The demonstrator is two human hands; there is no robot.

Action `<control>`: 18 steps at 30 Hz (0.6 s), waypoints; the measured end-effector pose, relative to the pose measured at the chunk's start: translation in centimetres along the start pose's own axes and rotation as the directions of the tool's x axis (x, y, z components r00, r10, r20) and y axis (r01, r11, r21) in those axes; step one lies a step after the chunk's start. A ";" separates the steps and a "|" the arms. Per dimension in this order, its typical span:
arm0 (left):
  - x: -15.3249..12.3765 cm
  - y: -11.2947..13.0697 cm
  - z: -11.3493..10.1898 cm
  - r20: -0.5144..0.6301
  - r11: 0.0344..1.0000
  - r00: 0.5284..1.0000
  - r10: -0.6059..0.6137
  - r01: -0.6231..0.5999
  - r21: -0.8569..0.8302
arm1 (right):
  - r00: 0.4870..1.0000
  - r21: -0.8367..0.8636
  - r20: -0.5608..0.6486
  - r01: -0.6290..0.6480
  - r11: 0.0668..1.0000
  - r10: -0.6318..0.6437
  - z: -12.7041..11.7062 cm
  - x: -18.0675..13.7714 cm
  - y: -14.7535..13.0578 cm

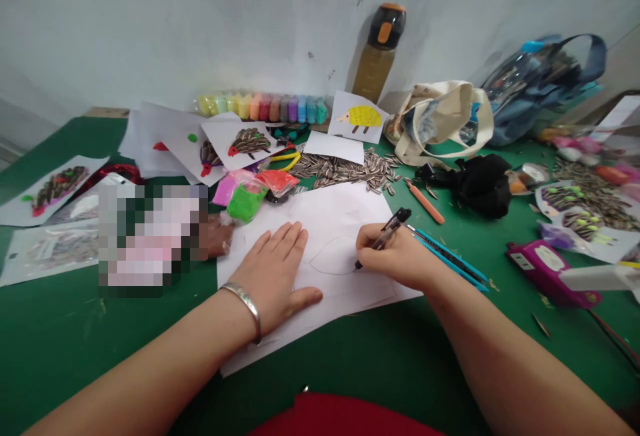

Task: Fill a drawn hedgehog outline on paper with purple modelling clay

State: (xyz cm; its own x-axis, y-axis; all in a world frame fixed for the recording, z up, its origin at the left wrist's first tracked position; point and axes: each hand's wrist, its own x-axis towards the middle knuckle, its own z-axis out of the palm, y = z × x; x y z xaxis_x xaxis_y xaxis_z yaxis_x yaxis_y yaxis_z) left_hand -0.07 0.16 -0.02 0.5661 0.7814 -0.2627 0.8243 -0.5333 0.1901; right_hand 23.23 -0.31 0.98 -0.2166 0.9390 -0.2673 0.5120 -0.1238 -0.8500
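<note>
The green table [390, 356] carries everything. Along its far side stand a water bottle [379, 53] and a cloth bag [440, 116], with a heap of sunflower seeds [345, 171] and some clay packets [247, 199] nearer to me.

The white sheet [330, 216] lies directly in front of me, flat on the table, with its far edge just short of the seeds. I judge it thin, light and limp. It would slide easily on the smooth table and crease if pinched, so it is best held by pressure from above and not by an edge.

My left hand [273, 273] does this. It lies palm down on the left half of the sheet with fingers extended, close together and gripping nothing (a metal bangle [247, 303] sits at the wrist).

My right hand [395, 259] rests its heel on the right part of the sheet. Its fingers are curled closed around a pen [387, 233].

The pen is dark, slim and rigid, and probably very light. I hold it low on the barrel near the tip, where control is finest. The barrel slants up and away to the right.

The pen tip touches the sheet at the right end of a faint curved outline [330, 263], which lies between my two hands.
</note>
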 end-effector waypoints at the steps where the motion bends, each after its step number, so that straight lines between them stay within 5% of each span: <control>1: 0.0 0.0 0.0 0.005 1.000 1.000 -0.002 0.002 0.001 | 1.000 -0.012 -0.005 -0.012 1.000 0.012 -0.2 0.1 0.1; 18: 0.1 0.0 -0.1 0.031 0.999 1.000 -0.004 0.003 0.037 | 0.987 -0.002 -0.142 -0.079 0.997 0.078 -1.9 0.6 0.8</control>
State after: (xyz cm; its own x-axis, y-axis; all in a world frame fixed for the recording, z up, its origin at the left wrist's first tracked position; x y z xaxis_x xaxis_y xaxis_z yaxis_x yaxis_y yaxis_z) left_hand -0.02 0.22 0.02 0.5630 0.7728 -0.2927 0.8255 -0.5430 0.1542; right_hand 25.05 0.80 1.02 -0.0559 0.9623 -0.2660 0.5292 -0.1974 -0.8252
